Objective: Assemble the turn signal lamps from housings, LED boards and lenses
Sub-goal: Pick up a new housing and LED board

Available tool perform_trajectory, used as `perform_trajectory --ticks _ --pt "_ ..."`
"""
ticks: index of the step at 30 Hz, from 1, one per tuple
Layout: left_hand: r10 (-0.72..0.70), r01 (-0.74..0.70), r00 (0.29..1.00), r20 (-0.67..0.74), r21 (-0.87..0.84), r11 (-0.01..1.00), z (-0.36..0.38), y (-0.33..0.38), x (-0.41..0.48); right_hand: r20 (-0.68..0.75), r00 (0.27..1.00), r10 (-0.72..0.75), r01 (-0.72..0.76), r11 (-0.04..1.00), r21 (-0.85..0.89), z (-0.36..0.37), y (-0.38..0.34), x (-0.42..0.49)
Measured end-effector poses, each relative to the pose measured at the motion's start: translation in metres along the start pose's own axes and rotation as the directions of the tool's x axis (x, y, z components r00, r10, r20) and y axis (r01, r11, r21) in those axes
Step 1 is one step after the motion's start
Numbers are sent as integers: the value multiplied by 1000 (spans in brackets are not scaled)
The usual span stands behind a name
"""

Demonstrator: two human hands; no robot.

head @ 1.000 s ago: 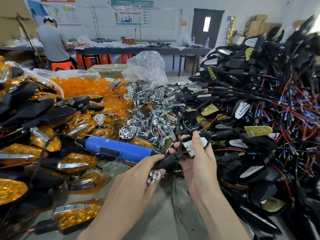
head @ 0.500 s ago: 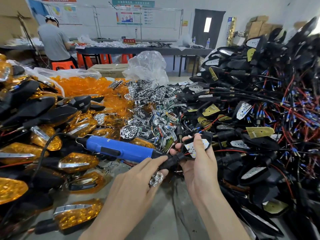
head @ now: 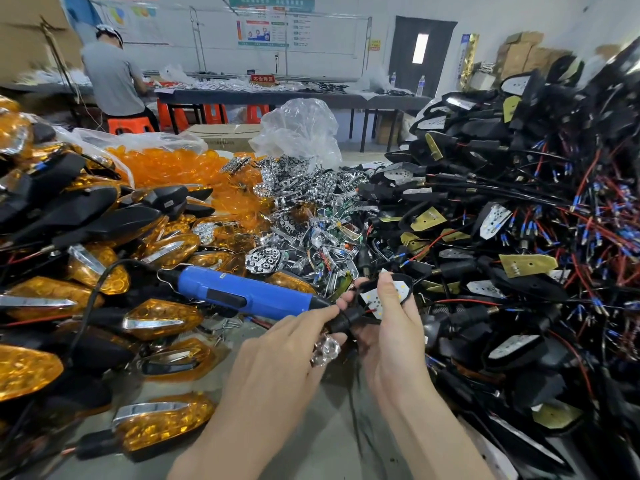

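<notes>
The black housing (head: 406,280) with its white LED board (head: 370,299) sits between both hands above the worktop (head: 329,427). It has barely shifted in the last second, so the board is probably still being seated. The right hand (head: 391,337) cradles it, thumb pressing the board. The left hand (head: 277,355) pinches its stem, with a chrome reflector (head: 323,349) tucked under curled fingers beside the blue screwdriver (head: 242,296).
</notes>
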State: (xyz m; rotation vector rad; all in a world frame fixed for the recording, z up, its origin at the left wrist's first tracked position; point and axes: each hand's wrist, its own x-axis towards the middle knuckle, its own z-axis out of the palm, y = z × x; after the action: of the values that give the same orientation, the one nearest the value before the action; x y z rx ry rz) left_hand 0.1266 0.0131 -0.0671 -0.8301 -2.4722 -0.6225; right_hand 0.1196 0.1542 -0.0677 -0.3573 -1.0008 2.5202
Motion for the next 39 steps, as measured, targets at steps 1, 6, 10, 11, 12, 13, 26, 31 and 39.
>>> perform_trajectory --ticks 1,6,10,11,12,13,26,31,39 --pt "-30 30 999 -15 -25 999 0 1 1 10 1000 4 -4 1000 -6 0 2 0" --pt "-117 114 993 -23 -83 990 2 1 1 34 999 3 -1 999 -42 0 5 0" --pt "-103 102 995 -8 -89 991 2 3 2 28 999 15 -13 998 -68 -1 3 -1" --pt "-115 116 993 14 -126 985 3 5 2 27 1000 13 -11 997 -75 -1 2 -1" --pt "-129 134 991 41 -181 974 4 5 2 25 1000 11 -9 995 -95 -2 0 -1" --pt "-139 151 988 64 -240 959 5 5 0 24 1000 11 -8 993 -118 -2 -2 -1" --pt "-500 381 818 285 -919 99 -21 0 41 89 990 113 -112 994 -20 1 -11 -3" --pt "-412 328 867 282 -944 44 0 -4 35 103 989 109 -112 994 21 0 -14 1" --pt "-246 250 960 137 -815 523 -13 5 21 147 980 133 -144 987 67 0 -15 1"
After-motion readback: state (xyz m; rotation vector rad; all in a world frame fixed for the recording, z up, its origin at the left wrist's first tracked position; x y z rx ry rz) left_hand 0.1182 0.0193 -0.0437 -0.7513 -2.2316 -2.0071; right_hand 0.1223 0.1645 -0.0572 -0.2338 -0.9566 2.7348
